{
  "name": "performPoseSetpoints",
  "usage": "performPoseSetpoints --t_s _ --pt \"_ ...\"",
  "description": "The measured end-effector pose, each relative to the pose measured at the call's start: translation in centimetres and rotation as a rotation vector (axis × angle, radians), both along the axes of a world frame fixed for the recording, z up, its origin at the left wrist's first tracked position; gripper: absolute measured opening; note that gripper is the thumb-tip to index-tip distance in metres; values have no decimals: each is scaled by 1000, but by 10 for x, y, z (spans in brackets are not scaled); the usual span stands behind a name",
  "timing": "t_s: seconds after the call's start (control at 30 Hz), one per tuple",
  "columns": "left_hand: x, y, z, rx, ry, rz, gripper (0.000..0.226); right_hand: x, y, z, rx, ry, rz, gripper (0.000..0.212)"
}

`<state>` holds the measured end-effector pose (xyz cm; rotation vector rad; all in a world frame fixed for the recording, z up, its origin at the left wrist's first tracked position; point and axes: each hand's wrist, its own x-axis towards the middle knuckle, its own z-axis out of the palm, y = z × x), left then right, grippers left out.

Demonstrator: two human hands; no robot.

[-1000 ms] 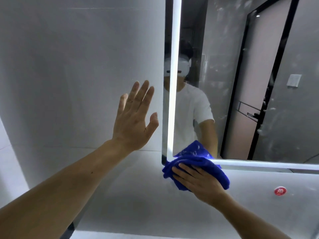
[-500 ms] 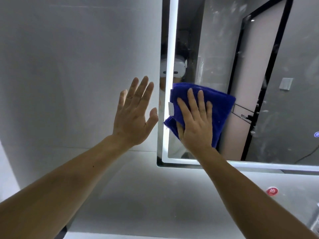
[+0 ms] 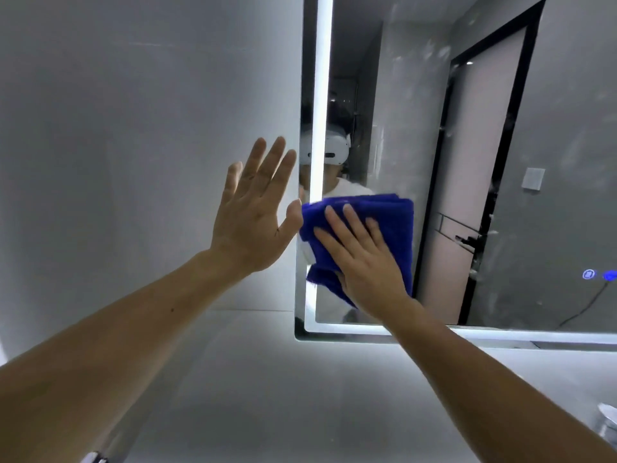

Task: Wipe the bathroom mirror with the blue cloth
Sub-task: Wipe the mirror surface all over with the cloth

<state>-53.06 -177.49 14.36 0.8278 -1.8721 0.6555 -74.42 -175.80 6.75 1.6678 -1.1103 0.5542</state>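
Grey wall (image 3: pixel 133 162) flanks the mirror (image 3: pixel 534 128); the right hand (image 3: pixel 370 265), fingers (image 3: pixel 354 225) straight, presses the blue cloth (image 3: pixel 397 222) low on its left side. The cloth looks soft and light, best pinned under a flat palm. Open-fingered, the left hand (image 3: pixel 253 225) seemingly braces the wall.

Grey wall (image 3: pixel 133 128) carries 1 mirror (image 3: pixel 567 162) — blue cloth (image 3: pixel 390 212) against it.
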Motion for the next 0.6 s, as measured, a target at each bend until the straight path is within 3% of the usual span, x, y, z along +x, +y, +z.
performPoseSetpoints --t_s 0.17,0.3,0.43,0.6 --pt "9 1 26 -6 31 38 62 16 -3 123 -101 -274 60 54" --pt "18 1 46 -26 39 77 63 32 -11 166 -202 -424 58 47" --pt "22 1 64 -53 56 70 65 37 -14 134 -243 -433 49 51" --pt "20 -1 72 -49 51 64 65 27 -11 33 -74 -278 0 54"
